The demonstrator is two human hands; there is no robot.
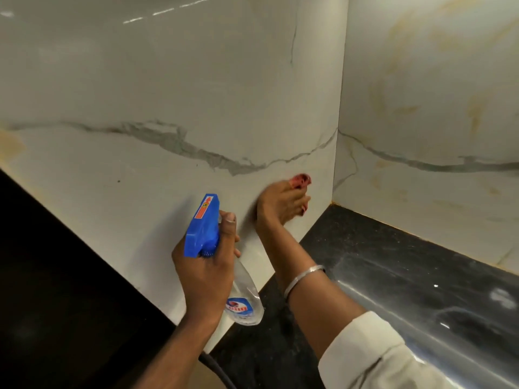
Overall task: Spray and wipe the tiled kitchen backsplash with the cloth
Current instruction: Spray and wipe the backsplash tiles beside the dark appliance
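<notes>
My left hand grips a clear spray bottle by its neck, with the blue trigger head pointing up along the wall. My right hand holds a bunched red cloth against the white marble-look backsplash, low down and close to the inside corner. Most of the cloth is hidden inside my fist. The bottle sits just left of my right forearm, close to the tile.
A black stone countertop runs below the tiles to the right. A second tiled wall with yellowish stains meets the first at the corner. A dark surface fills the left. A dark hose shows near the bottom.
</notes>
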